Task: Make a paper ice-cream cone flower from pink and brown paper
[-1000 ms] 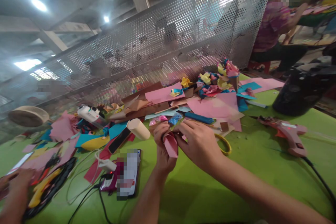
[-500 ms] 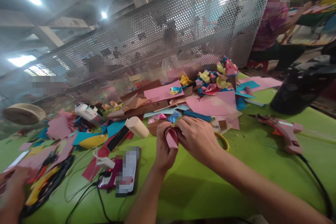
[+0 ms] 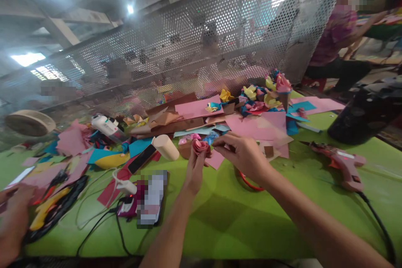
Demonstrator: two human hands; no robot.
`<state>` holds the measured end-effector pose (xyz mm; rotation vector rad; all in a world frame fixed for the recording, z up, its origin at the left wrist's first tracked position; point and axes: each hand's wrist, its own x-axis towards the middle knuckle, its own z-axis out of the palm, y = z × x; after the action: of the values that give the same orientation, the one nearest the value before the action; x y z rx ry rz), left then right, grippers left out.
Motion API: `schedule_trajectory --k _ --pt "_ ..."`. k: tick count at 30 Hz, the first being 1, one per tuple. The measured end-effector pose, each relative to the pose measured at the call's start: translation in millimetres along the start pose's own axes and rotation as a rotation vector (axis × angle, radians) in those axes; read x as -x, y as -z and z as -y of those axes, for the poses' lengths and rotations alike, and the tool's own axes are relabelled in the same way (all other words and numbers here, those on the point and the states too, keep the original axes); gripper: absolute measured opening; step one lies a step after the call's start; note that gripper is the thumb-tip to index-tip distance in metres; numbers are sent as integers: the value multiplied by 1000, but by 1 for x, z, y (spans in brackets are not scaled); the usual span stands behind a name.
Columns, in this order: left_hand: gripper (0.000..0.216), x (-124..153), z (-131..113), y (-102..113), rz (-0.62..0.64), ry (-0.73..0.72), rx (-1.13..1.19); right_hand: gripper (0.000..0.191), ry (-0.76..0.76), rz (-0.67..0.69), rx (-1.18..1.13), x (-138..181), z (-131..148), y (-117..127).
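My left hand (image 3: 197, 167) is closed on a pink paper rose (image 3: 201, 146), a coiled strip with its spiral facing up. Just right of the rose, apart from it, is my right hand (image 3: 243, 155) with its fingers bent and pressed together. Whatever those fingertips may hold is too small or hidden to make out. Below the rose a flat pink paper piece (image 3: 215, 160) shows. Part of a red ring (image 3: 251, 183), perhaps a tape roll, lies under my right wrist. A pink glue gun (image 3: 345, 161) rests on the table to the right.
On the green table (image 3: 238, 226) are a cream paper roll (image 3: 166, 147), a dark phone (image 3: 142, 158), a second phone (image 3: 153, 199) with cables, and yellow-handled scissors (image 3: 50, 213). Coloured paper scraps and crumpled flowers line the mesh screen (image 3: 220, 42). Another person's hand (image 3: 15, 213) is at left.
My right hand has come off the pink paper and moved right. The left hand has turned the paper, so its coiled top now shows. A red ring shows where a yellow one did.
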<state>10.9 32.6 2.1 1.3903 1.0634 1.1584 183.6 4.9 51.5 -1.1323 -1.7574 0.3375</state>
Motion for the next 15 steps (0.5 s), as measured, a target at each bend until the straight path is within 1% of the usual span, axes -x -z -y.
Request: schedule_trajectory --k 5,8,11,15 --pt "66 2 -1 1 78 19 34 16 88 116 44 3 -4 -4" --pt "69 3 -1 5 129 9 11 16 122 155 93 3 -7 -5" --pt "73 3 -2 8 214 26 -6 14 143 192 112 3 -8 -3" --pt "75 4 -12 8 310 66 8 8 177 219 144 2 -10 0"
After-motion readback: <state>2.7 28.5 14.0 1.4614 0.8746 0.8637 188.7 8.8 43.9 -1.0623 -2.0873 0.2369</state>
